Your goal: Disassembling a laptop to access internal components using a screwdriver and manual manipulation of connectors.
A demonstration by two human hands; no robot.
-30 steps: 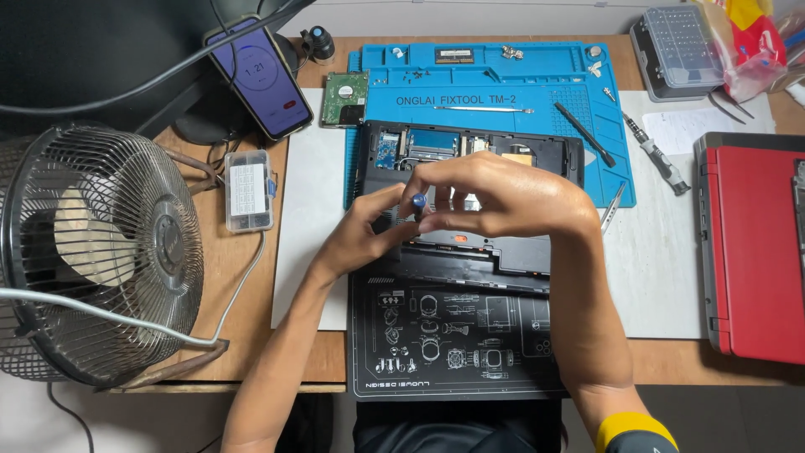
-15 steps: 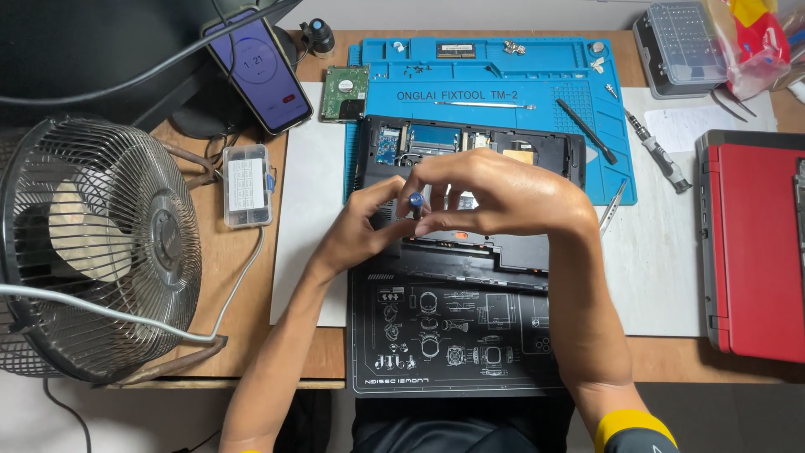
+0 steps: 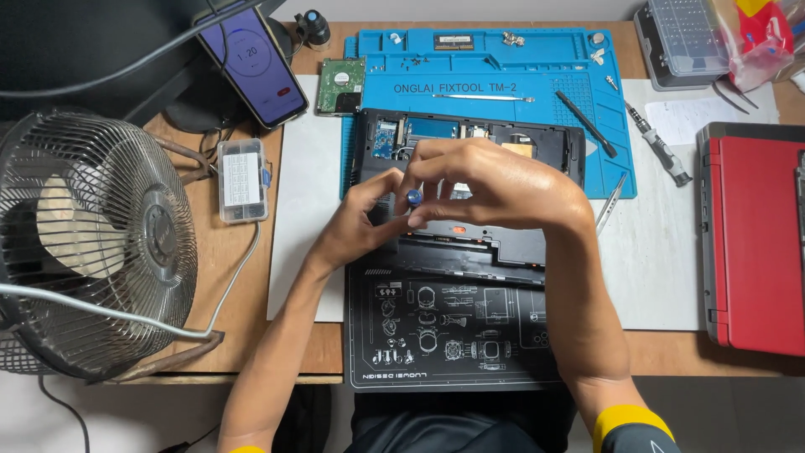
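Both hands meet over the opened laptop base (image 3: 470,147) at the blue mat's (image 3: 537,59) 6 o'clock edge: right hand (image 3: 495,180) pinches a small blue-capped screwdriver (image 3: 413,198) (light, stiff, slippery; best gripped at the cap), left hand (image 3: 360,222) steadies it with closed fingertips.

Big wire fan (image 3: 96,243) hogs the left side of my desk, with a phone (image 3: 256,63) propped at the upper left and a small clear parts box (image 3: 241,179) just below it. Bare hard drive (image 3: 340,85) near top centre, red case (image 3: 750,239) at the right edge, clear organizer (image 3: 683,38) top right.
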